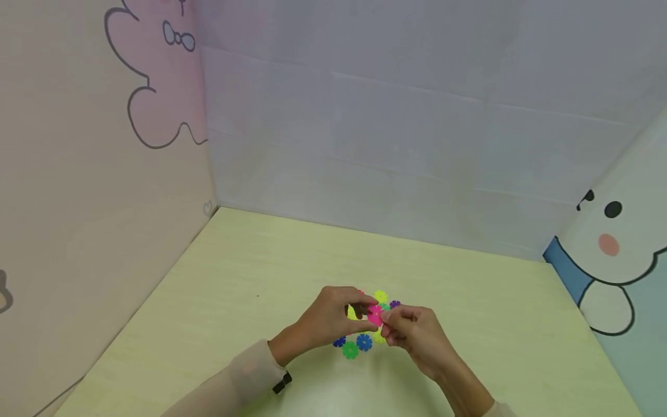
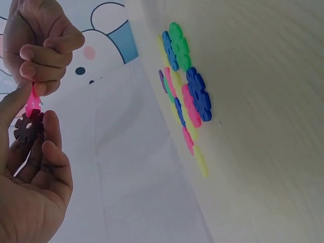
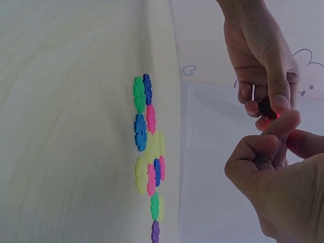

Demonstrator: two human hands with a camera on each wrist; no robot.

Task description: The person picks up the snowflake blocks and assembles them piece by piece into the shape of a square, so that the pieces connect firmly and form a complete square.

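Above the table, my left hand [image 1: 328, 318] pinches a dark notched plastic disc [image 2: 29, 127] between thumb and fingers, seen best in the left wrist view. My right hand [image 1: 421, 339] grips a bright pink notched disc [image 1: 374, 315] by its edge. The two discs meet at their rims between the hands; whether their slots interlock, I cannot tell. Below lie several flat discs of the same kind, among them a green disc [image 1: 350, 350], a blue disc [image 1: 364, 342] and a dark blue disc [image 2: 199, 94]. My hands partly cover this group in the head view.
The discs lie close together on a pale wooden table [image 1: 250, 324]. A yellow disc [image 1: 381, 296] and a purple disc [image 1: 395, 304] are at the far side of the group. A plain light back wall [image 1: 365, 145] and cartoon-printed side panels [image 1: 609, 231] border the table.
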